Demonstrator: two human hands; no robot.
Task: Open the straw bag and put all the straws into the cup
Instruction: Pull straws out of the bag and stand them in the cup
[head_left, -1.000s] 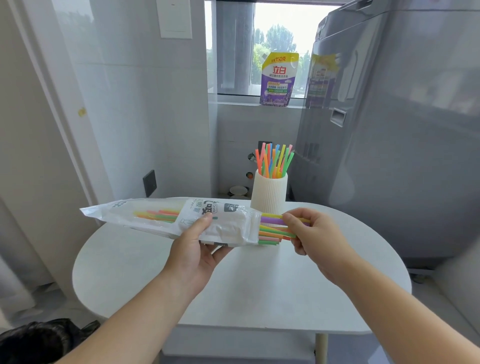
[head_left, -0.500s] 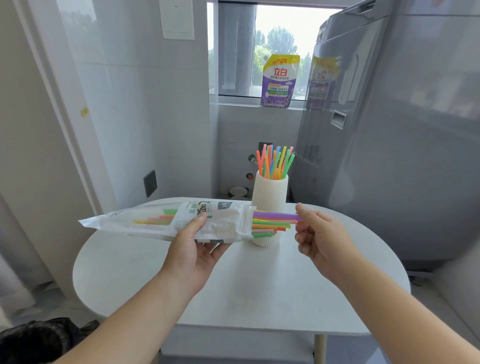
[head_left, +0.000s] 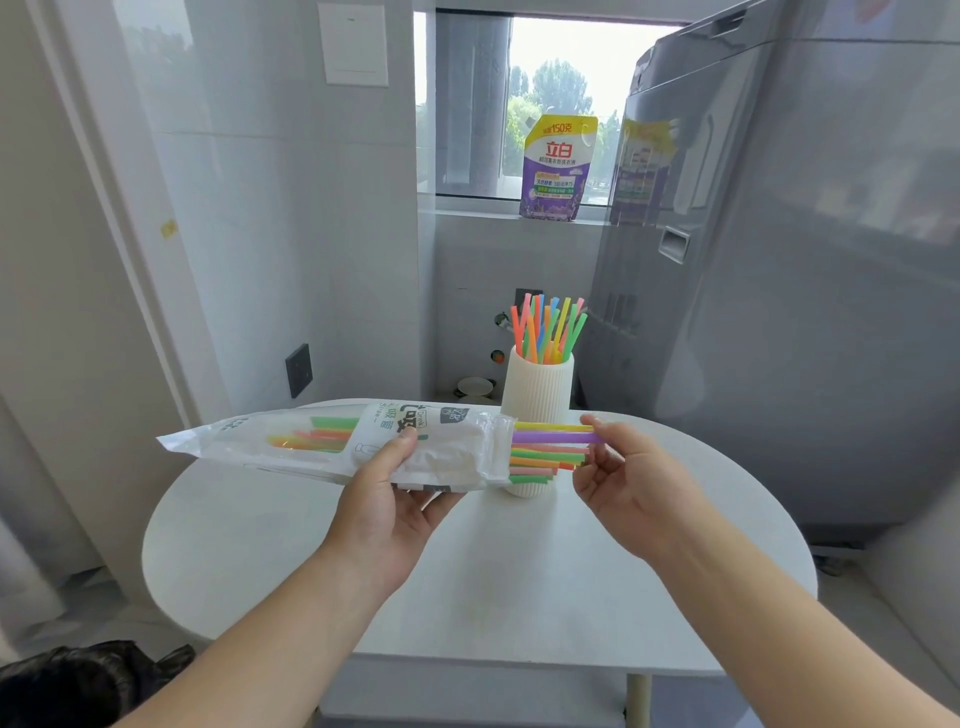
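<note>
- clear and white plastic, the straw bag (head_left: 332, 447) is lying level above the table (head_left: 519, 571), its long axis running left to right across your view, sealed end pointing to your left and open mouth to your right.
- your left hand (head_left: 395, 499) is gripping the bag near its middle, thumb on top over the print and fingers curled beneath, doing the anchoring.
- the protruding straws (head_left: 550, 447) are sticking out of the mouth in a flat fan, pointing straight at your right hand (head_left: 634, 483).
- your right hand is pinching the tips of the topmost yellow and purple ones between thumb and fingers. the grasp is looking light, and the shorter orange, pink and green ones beneath are ending close by those fingers; i cannot tell whether they are being touched.
- the straws are lying along the same line as the bag, so in my judgement the pull is wanting to go straight out to your right along that axis, not upward, or the plastic mouth is likely to be dragging on them.
- the cup (head_left: 537, 389) is standing upright on the table just behind the bag's mouth, already holding standing straws (head_left: 548, 330). it is sitting nearer your right hand than your left, so that hand is looking best placed to carry the bundle over.
</note>
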